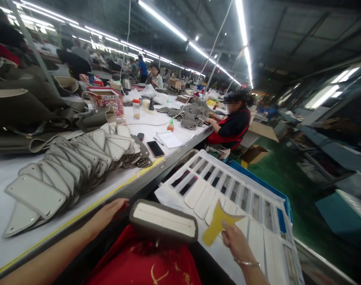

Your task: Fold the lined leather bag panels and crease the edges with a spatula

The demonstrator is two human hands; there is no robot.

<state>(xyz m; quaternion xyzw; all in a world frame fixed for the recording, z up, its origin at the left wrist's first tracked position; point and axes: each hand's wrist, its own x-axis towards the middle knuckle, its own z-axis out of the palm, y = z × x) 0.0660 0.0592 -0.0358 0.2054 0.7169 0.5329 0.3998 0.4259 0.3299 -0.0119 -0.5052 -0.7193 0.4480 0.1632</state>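
Note:
My left hand [107, 215] reaches along the table's front edge, fingers stretched toward a stack of flat grey pieces [164, 221] with white edges, touching or holding its left end. My right hand [235, 241] pinches a yellow backing strip [217, 221] above a white die-cut sheet [228, 190] that lies across a blue crate [284, 209]. Several white oblong stickers remain on that sheet.
On the white worktable [8, 174] lies a long fanned row of grey leather pieces [79, 162], then a black phone [155, 149], paper and bottles. A seated person in a red apron [232, 124] works further along. A green-floored aisle [287, 178] runs to the right.

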